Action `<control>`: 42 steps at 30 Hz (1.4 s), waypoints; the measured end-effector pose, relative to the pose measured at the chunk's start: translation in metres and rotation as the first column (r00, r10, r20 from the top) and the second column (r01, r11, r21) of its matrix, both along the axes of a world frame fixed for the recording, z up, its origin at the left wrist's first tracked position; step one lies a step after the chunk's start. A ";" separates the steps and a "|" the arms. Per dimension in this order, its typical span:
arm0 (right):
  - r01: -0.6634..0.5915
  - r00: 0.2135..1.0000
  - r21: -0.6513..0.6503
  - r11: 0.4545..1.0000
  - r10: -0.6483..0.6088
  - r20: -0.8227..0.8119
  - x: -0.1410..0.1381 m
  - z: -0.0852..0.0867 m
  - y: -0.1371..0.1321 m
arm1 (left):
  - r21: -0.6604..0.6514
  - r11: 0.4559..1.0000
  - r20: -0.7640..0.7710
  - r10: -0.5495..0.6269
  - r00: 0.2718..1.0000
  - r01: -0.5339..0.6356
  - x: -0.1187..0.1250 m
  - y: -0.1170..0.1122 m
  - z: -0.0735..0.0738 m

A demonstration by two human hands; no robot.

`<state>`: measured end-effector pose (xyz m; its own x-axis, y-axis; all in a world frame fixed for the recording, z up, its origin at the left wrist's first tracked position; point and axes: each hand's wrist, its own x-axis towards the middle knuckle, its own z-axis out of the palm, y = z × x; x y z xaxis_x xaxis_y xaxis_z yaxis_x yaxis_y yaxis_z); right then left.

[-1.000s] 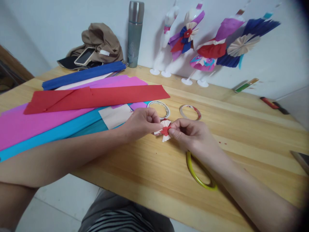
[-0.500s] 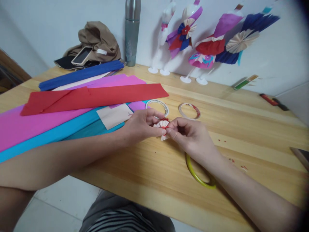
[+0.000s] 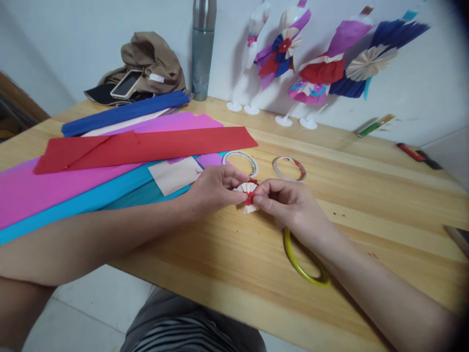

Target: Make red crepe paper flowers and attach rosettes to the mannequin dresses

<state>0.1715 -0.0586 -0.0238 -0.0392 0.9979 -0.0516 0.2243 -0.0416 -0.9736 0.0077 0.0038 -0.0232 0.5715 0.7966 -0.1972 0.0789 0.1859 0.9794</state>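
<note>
A small pleated white paper rosette (image 3: 247,189) with a red centre is held just above the wooden table (image 3: 234,254). My left hand (image 3: 215,187) pinches its left side with thumb and fingers closed. From the right, my right hand (image 3: 293,203) pinches the red centre, fingers curled. A yellow-green ring (image 3: 297,264) lies on the table partly under my right wrist.
Long crepe paper sheets lie left: red (image 3: 146,145), pink (image 3: 54,188), cyan (image 3: 91,200), blue (image 3: 124,111). Two tape rings (image 3: 242,157) (image 3: 288,168) sit behind the hands. A flask (image 3: 202,49), a cloth bundle with a phone (image 3: 126,83) and paper-dressed figures (image 3: 282,54) line the wall.
Both hands stay pinched on the rosette. The fingers have shifted slightly, and more of its white pleats and red centre show than half a second ago.
</note>
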 end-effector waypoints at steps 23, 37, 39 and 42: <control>0.016 0.991 0.114 0.993 -0.031 0.130 -0.003 -0.003 -0.001 | 0.044 0.999 -0.033 0.023 0.999 -0.021 0.002 -0.002 0.000; 0.066 0.987 0.089 0.994 -0.078 0.138 -0.003 0.002 -0.002 | 0.078 0.997 -0.016 0.000 1.000 0.001 0.001 -0.002 -0.003; 0.077 0.988 0.090 0.993 -0.088 0.129 -0.003 0.004 -0.001 | 0.103 0.995 -0.028 -0.001 1.000 0.004 0.001 -0.001 -0.003; 0.045 0.991 0.065 0.997 -0.053 0.126 -0.001 0.002 0.000 | 0.133 0.991 -0.043 -0.008 0.999 0.013 0.001 -0.001 -0.004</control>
<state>0.1701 -0.0584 -0.0220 0.0126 0.9999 0.0085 0.3457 0.0036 -0.9383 0.0091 0.0028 -0.0268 0.5733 0.8114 -0.1139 0.1221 0.0528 0.9911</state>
